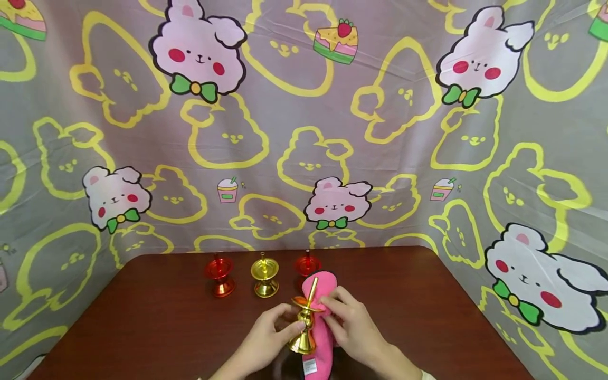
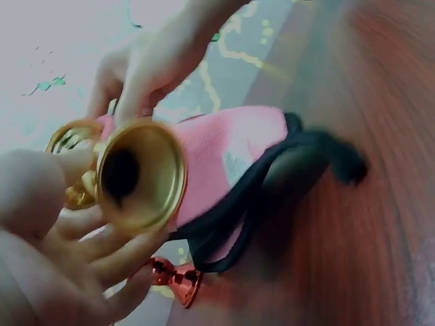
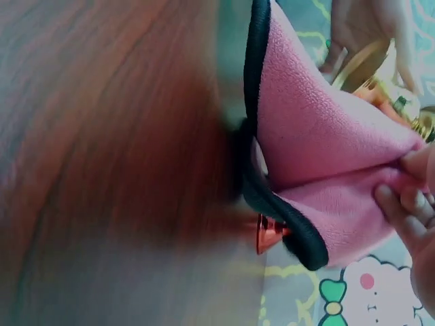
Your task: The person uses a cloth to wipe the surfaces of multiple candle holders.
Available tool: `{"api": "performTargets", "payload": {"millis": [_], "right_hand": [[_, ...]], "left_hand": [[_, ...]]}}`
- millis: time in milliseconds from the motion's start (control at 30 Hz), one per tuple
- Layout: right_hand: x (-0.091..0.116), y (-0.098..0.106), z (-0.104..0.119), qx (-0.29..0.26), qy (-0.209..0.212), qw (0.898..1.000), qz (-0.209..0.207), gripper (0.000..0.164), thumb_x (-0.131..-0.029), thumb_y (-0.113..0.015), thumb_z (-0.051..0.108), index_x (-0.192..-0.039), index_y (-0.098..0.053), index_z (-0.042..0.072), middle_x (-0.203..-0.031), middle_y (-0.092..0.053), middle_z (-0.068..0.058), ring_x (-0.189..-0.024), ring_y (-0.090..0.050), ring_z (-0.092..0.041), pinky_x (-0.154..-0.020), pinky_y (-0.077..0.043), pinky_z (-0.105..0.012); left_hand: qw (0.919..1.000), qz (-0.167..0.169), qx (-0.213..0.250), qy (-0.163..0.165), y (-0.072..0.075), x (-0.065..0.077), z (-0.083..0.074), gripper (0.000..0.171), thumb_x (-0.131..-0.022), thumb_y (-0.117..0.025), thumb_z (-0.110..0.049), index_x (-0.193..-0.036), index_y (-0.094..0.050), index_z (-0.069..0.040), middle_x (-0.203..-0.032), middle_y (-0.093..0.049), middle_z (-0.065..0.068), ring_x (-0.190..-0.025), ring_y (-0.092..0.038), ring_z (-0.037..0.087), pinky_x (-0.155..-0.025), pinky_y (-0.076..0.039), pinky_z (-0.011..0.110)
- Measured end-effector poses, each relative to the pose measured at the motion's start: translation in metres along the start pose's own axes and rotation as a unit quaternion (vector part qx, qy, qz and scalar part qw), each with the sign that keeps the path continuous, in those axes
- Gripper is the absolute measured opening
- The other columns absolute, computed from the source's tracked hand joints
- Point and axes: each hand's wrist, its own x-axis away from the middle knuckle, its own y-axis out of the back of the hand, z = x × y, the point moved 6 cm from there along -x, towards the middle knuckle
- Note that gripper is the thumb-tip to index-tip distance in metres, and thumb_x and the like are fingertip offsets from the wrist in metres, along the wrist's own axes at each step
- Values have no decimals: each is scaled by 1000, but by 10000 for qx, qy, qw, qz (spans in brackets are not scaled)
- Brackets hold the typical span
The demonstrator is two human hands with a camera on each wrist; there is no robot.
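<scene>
My left hand [image 1: 269, 333] grips a shiny gold candlestick [image 1: 304, 343] round its stem, holding it up and slightly tilted above the table. Its flared hollow base [image 2: 146, 178] faces the camera in the left wrist view. A pink cloth [image 1: 323, 338] with a dark edging and a white label hangs from my right hand [image 1: 353, 322], which pinches it against the candlestick's dish. In the right wrist view the cloth [image 3: 326, 136] drapes down in folds, its dark border toward the table.
Along the back of the dark brown wooden table [image 1: 166, 322] stand a red candlestick [image 1: 222, 279], a gold candlestick [image 1: 266, 279] and another red candlestick [image 1: 304, 262], partly hidden behind the cloth. Behind the table hangs a grey curtain [image 1: 285, 116] with rabbit prints.
</scene>
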Motion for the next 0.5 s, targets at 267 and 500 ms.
{"api": "performTargets", "payload": {"millis": [267,500], "right_hand": [[3,0,-10,-1142,-692,9905,335,32,-84,-74,-9,-107,-73,13,-99,-58,2,-82,-57,-10,-64,-50,-19],[7,-1,-8,-1320,-620,9875,605,34,-82,-74,-12,-111,-73,6,-99,-57,-3,-75,-55,-12,-57,-50,-22]], "left_hand": [[9856,1183,1204,-107,-12,7,0,31,-101,-61,-14,-127,-62,4,-112,-69,12,-92,-64,9,-78,-52,24],[9771,1339,1610,-379,-17,11,1,31,-102,-57,-9,-124,-59,13,-112,-67,18,-94,-64,7,-80,-53,24]]}}
